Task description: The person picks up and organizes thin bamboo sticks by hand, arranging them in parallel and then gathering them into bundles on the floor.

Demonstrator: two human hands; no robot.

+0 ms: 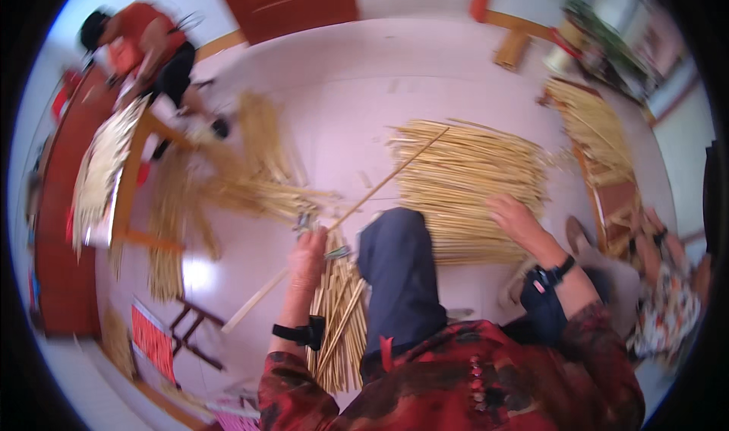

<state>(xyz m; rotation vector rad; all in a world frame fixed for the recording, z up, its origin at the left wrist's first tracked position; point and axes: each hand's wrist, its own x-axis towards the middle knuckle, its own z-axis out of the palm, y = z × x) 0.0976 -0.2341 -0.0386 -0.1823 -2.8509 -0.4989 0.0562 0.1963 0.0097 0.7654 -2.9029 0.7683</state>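
My left hand (309,255) is closed at a long thin stalk (395,174), which slants up to the right in front of my knee. A pale strip (256,300) runs from behind that hand down to the left. Small metallic pieces (336,253) show beside the fingers; their kind is too blurred to tell. My right hand (515,218) is over the right part of a wide spread of straw-coloured stalks (463,180), its fingers stretched out and slightly blurred. Below my left hand, beside my leg, lies another bundle of stalks (336,317).
At the far left a person in red (148,40) bends over a bench (125,173) with woven straw. More stalk bundles (262,138) lie on the floor there. A small stool (199,332) stands lower left. On the right, a person (664,309) sits by a straw-covered board (592,138).
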